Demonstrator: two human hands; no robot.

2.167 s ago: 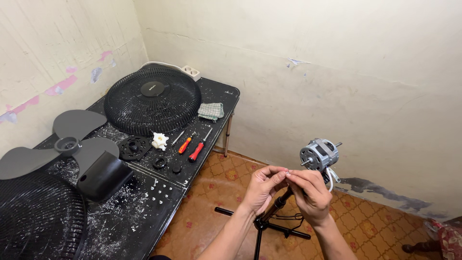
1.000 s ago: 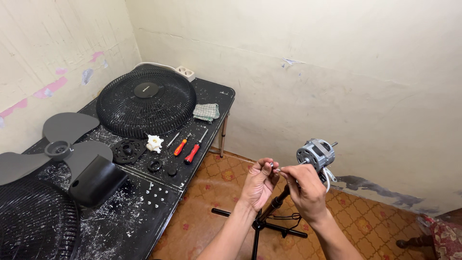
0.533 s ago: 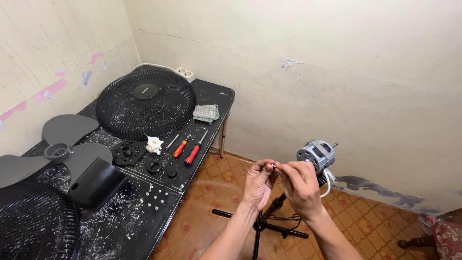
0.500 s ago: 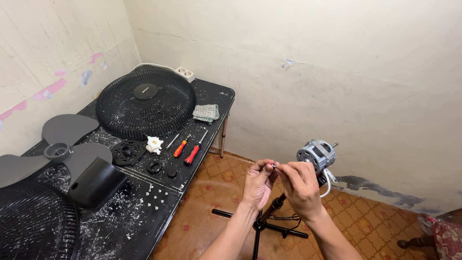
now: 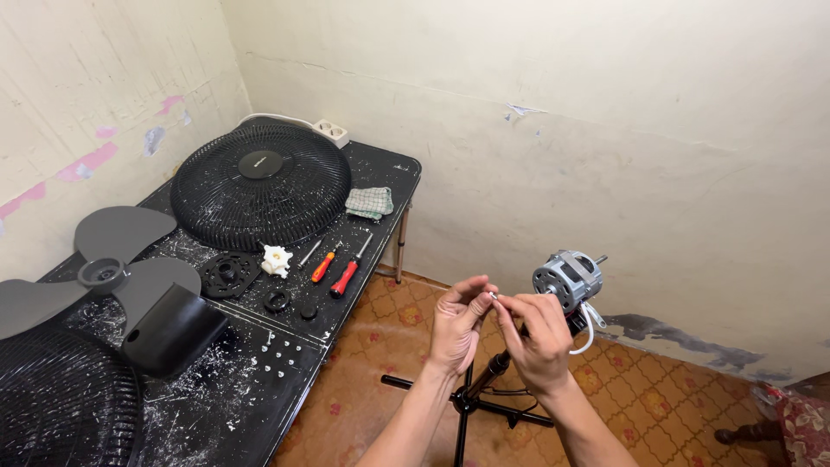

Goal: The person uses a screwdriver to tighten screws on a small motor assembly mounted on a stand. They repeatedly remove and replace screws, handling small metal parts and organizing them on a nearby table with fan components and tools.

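Observation:
My left hand [image 5: 456, 324] and my right hand [image 5: 534, 335] meet in front of me, their fingertips pinching a tiny metal part [image 5: 494, 297] between them. Just beyond my right hand a bare grey fan motor [image 5: 567, 278] with a short shaft and white wires sits on top of a black stand [image 5: 471, 399] whose legs spread over the tiled floor. Which hand bears the small part I cannot tell; both touch it.
A black table [image 5: 354, 285] at left holds a round fan grille [image 5: 260, 184], grey fan blades [image 5: 104, 272], a black motor cover [image 5: 171, 329], two red screwdrivers [image 5: 335, 270], a white plastic nut [image 5: 276, 259], black rings, loose screws [image 5: 281, 346] and a folded cloth [image 5: 369, 201]. Another grille [image 5: 60, 406] lies bottom left.
My hands have stayed together at the small part, shifting a little left of the motor. The view has tilted slightly; nothing on the table has moved.

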